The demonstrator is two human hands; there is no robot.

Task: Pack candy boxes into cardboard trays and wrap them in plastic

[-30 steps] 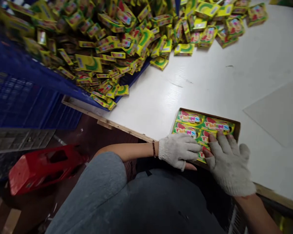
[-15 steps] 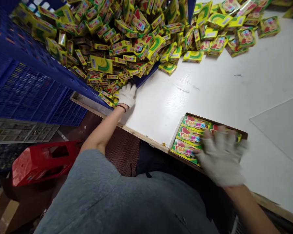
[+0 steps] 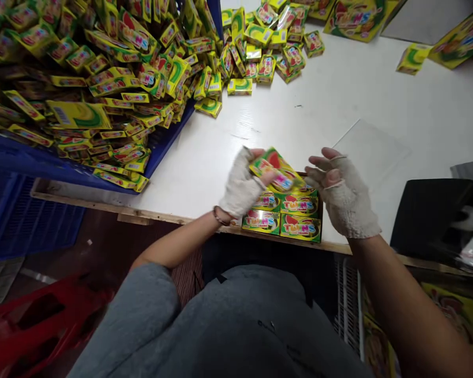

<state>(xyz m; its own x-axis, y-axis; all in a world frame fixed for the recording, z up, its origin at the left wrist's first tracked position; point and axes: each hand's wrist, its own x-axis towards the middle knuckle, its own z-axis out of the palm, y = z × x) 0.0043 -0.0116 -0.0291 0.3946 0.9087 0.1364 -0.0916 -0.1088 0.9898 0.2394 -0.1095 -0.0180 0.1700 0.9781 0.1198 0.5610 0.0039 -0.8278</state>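
Note:
My left hand (image 3: 241, 185), in a white fingerless glove, grips a small yellow-green candy box (image 3: 274, 169) and holds it tilted above a shallow cardboard tray (image 3: 320, 209) at the table's front edge. Several matching boxes (image 3: 284, 215) lie flat in rows inside that tray. My right hand (image 3: 341, 189), gloved too, hovers just right of the held box with its fingers loosely curled and apart, holding nothing.
A big heap of the same small boxes (image 3: 102, 89) spills from a blue crate (image 3: 169, 139) onto the white table (image 3: 339, 105). Larger printed cartons (image 3: 357, 16) lie at the back. A black object (image 3: 429, 215) sits at right, a red stool (image 3: 31, 325) below left.
My left hand came back from the heap with a box and now holds it over the tray. My right hand lifted off the packed boxes. The view swung right.

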